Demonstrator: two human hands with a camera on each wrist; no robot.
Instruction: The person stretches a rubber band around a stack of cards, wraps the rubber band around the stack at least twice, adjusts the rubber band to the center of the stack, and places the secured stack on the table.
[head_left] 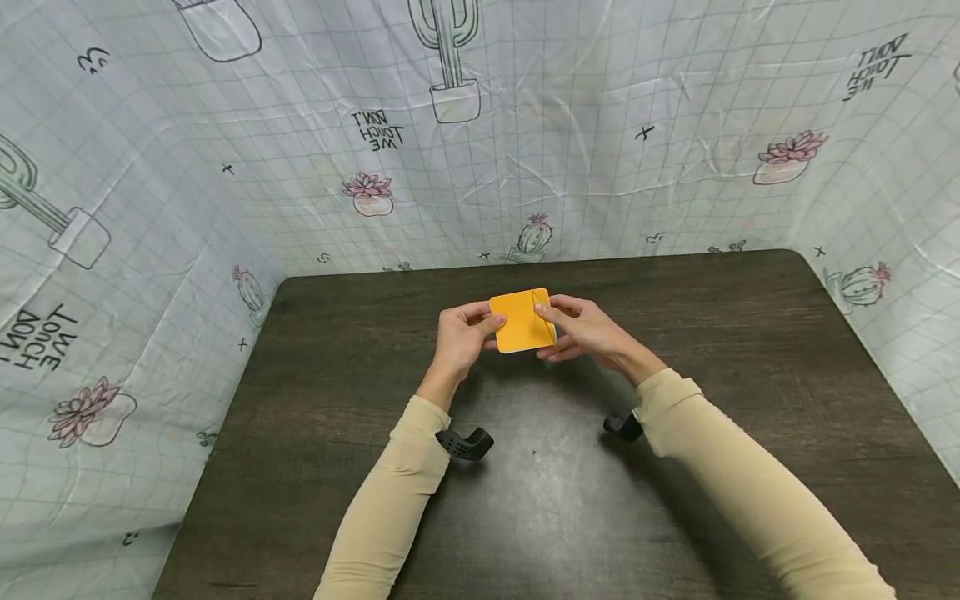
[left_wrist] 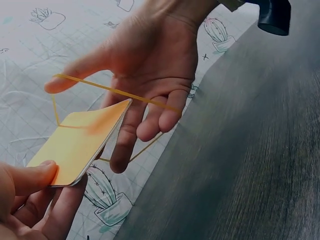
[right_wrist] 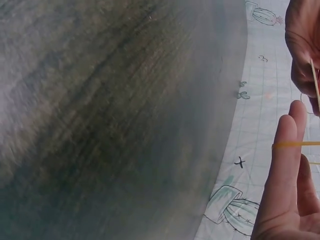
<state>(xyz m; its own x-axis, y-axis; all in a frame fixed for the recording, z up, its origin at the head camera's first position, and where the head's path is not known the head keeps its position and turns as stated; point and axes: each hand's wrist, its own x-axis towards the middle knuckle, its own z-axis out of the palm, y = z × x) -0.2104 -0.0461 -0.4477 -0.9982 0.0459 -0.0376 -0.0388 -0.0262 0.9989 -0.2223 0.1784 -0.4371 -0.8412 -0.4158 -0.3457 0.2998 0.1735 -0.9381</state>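
A small square yellow notebook (head_left: pixel 519 327) with rounded corners is held up above the table between both hands. My left hand (head_left: pixel 459 340) pinches its left edge, thumb (left_wrist: pixel 37 176) on the cover and fingers underneath. A thin yellow elastic band (left_wrist: pixel 112 91) runs from the notebook around the right hand's thumb and fingers, stretched taut. My right hand (head_left: pixel 592 332) is at the notebook's right side, its thumb and fingers spread apart inside the band. In the right wrist view, the band crosses the straight fingers (right_wrist: pixel 286 160). White pages show at the notebook's edge.
Both hands are over a dark wood-grain table (head_left: pixel 337 375) with rounded far corners. A white grid-patterned curtain (head_left: pixel 585 167) with cactus drawings surrounds the far edge and sides. Black wrist cameras (head_left: pixel 467 445) sit on both sleeved forearms.
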